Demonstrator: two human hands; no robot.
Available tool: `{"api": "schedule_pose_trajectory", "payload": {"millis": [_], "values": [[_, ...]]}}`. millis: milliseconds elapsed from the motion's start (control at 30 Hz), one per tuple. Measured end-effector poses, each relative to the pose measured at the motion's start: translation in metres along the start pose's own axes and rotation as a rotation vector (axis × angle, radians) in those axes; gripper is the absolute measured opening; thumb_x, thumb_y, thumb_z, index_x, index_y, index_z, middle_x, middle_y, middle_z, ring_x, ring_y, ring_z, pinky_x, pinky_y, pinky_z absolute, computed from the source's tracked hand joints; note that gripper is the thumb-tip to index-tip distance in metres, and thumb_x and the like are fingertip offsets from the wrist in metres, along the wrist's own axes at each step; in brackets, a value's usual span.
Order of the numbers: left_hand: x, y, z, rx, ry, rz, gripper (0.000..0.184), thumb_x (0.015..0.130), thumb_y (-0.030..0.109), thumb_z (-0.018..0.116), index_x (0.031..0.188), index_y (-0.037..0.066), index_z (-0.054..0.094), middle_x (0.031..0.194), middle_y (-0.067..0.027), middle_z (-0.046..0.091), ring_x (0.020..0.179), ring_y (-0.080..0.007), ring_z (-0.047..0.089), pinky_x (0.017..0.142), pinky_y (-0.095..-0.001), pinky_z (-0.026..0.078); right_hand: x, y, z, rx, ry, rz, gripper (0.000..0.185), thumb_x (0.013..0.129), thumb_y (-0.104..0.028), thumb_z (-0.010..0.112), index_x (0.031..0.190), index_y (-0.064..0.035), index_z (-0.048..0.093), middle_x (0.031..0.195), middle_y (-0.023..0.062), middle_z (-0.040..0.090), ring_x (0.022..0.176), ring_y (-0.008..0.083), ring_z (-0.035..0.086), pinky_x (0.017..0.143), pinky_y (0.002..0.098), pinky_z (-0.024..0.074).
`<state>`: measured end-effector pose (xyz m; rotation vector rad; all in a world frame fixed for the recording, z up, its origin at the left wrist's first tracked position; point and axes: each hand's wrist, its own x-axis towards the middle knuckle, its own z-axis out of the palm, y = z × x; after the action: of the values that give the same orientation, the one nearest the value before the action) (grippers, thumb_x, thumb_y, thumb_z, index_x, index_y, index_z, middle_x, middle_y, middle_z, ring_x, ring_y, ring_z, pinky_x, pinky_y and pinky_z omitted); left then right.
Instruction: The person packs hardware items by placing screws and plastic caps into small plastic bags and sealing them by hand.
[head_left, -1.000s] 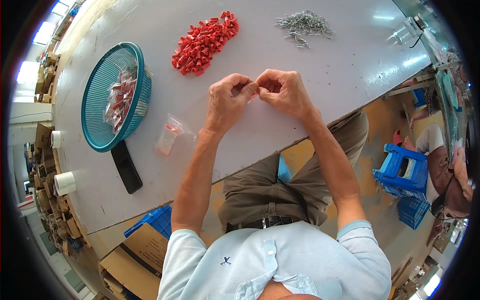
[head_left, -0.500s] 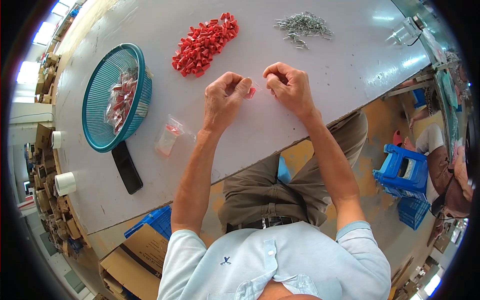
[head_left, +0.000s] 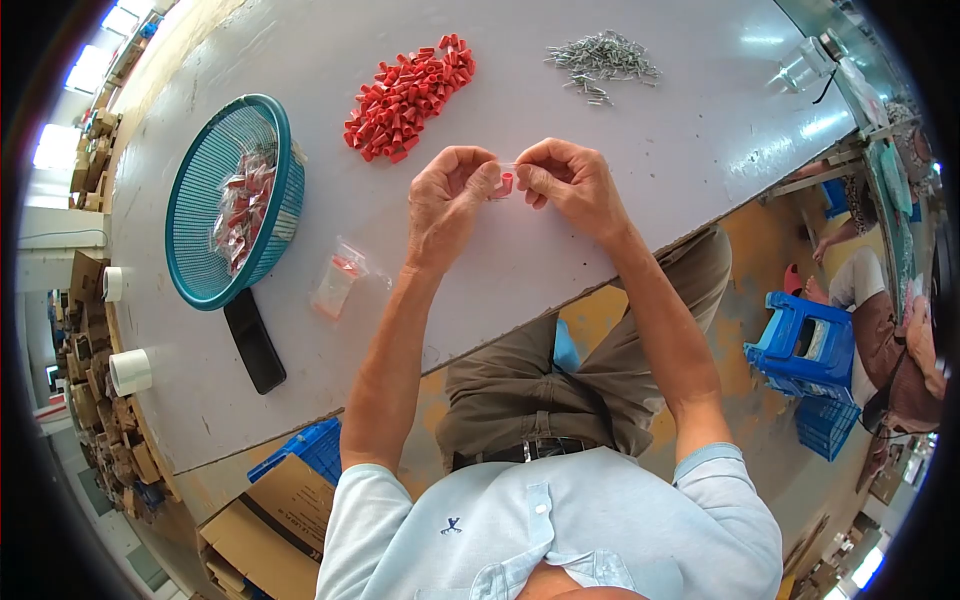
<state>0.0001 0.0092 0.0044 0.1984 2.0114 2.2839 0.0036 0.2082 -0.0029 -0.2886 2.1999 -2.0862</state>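
Between my two hands hangs a small clear bag (head_left: 503,186) with a red piece inside. My left hand (head_left: 452,200) pinches its left side, and my right hand (head_left: 572,185) pinches its top right edge. Beyond my hands lies a pile of red caps (head_left: 410,97), with a heap of small metal pins (head_left: 604,60) farther right. Left of my left forearm are clear plastic bags (head_left: 338,284) with red markings. A teal basket (head_left: 287,225) holds several bags with red pieces.
A black phone (head_left: 255,342) lies beside the basket on the grey table (head_left: 230,420). Tape rolls (head_left: 130,371) sit at the left edge. A glass jar (head_left: 803,66) stands at the far right. Blue stools (head_left: 803,338) and a seated person (head_left: 893,350) are at the right.
My right hand has come back toward my left hand and now pinches the small bag, after being apart from it half a second ago. The red piece shows more clearly between my hands.
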Motion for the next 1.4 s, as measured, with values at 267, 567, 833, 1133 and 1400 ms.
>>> {"api": "schedule_pose_trajectory", "payload": {"millis": [267,567,833,1133,1400], "values": [[0.001,-0.008,-0.003,0.169,-0.064,0.019,0.013,0.093,0.006,0.076,0.102,-0.003,0.073,0.092,-0.007,0.076,0.086,-0.0125,0.072,0.08,-0.0281,0.059,-0.001,-0.003,0.002,-0.002,-0.009,-0.004,0.012,0.102,-0.01,0.069,0.106,0.0012,0.072,0.089,0.005,0.074,0.076,0.0089,0.068,0.07,0.0257,0.058],[0.0,-0.01,0.001,0.246,-0.007,0.071,0.009,0.092,0.005,0.076,0.096,-0.002,0.075,0.089,-0.0078,0.076,0.081,-0.0124,0.072,0.076,-0.0285,0.057,-0.002,-0.005,0.002,-0.024,-0.026,0.003,0.011,0.1,-0.009,0.069,0.106,0.0004,0.071,0.091,0.0042,0.073,0.077,0.0085,0.067,0.071,0.0257,0.0582],[-0.001,-0.01,0.005,0.336,-0.027,0.145,0.004,0.092,0.001,0.073,0.095,-0.002,0.074,0.088,-0.0072,0.075,0.081,-0.012,0.071,0.075,-0.0282,0.057,0.0,0.002,0.002,-0.046,-0.022,-0.062,0.01,0.096,-0.006,0.068,0.1,0.0012,0.073,0.083,0.0037,0.073,0.07,0.0069,0.065,0.064,0.0241,0.0557],[0.005,-0.01,-0.006,0.316,0.037,0.152,0.005,0.093,-0.001,0.074,0.098,-0.003,0.072,0.086,-0.0045,0.072,0.081,-0.0098,0.068,0.074,-0.027,0.056,0.0,0.0,0.005,-0.047,0.038,-0.047,0.011,0.096,-0.01,0.074,0.1,-0.0002,0.074,0.081,0.002,0.073,0.069,0.0053,0.064,0.064,0.0237,0.0546],[0.001,-0.012,0.003,0.13,-0.021,0.064,0.006,0.096,0.001,0.072,0.099,-0.003,0.073,0.087,-0.0052,0.073,0.082,-0.011,0.069,0.074,-0.0275,0.057,0.0,0.004,-0.001,-0.139,-0.015,-0.102,0.005,0.097,-0.004,0.071,0.101,-0.0008,0.073,0.085,0.0015,0.072,0.073,0.0036,0.06,0.065,0.0223,0.0494]]}}
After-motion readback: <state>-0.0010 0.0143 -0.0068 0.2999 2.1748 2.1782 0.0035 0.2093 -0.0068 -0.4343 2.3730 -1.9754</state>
